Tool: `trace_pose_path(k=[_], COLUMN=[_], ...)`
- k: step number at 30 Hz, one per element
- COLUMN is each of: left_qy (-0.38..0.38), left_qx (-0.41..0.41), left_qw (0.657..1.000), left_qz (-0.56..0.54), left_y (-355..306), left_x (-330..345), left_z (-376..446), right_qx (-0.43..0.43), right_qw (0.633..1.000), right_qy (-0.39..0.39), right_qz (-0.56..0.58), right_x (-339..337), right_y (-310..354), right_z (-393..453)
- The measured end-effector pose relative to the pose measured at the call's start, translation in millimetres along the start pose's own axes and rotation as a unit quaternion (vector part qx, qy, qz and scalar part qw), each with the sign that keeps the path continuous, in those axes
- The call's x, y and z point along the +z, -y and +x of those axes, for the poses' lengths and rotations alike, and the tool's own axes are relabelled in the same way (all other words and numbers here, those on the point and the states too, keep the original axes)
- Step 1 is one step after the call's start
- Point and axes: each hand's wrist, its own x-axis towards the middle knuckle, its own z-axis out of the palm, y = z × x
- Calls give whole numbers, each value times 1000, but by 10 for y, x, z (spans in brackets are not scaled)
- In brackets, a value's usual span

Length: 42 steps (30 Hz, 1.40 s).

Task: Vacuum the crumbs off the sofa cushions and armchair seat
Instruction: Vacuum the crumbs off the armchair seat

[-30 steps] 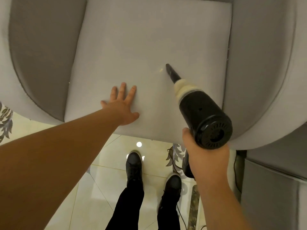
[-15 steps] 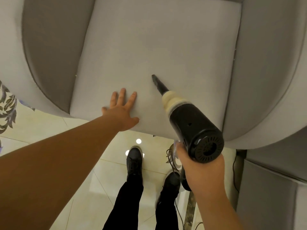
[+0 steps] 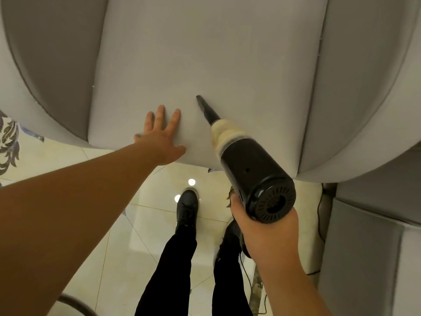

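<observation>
Head view: the vacuum (image 3: 255, 176) has slid left toward the seat cushion's (image 3: 216, 53) front edge, its nozzle (image 3: 205, 109) now just beside the flat, spread left hand (image 3: 159, 137). The right hand (image 3: 264, 222) grips its handle. No crumbs are discernible. Best to keep the tip low and overlap slow strokes.
</observation>
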Motion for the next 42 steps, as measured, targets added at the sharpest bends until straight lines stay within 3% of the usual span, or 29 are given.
trace_pose_path(k=[8, 16, 21, 36, 42], left_qy=[12, 18, 24, 14, 23], left_qx=[33, 59, 72, 43, 6], left_qw=[999, 997, 995, 996, 999], left_qz=[16, 53, 62, 74, 45], left_y=[-468, -1097, -1273, -949, -584], left_x=[-17, -13, 11, -404, -668], left_z=[-60, -123, -105, 289, 398], right_qx=[-7, 14, 4, -16, -5], right_qw=[995, 992, 990, 985, 988], right_qy=[-82, -107, -131, -123, -61], right_qz=[53, 61, 44, 122, 145], right_x=[-245, -660, -576, 19, 444], right_y=[-18, -153, -121, 690, 1230], right_z=[5, -80, 53, 1339, 1668])
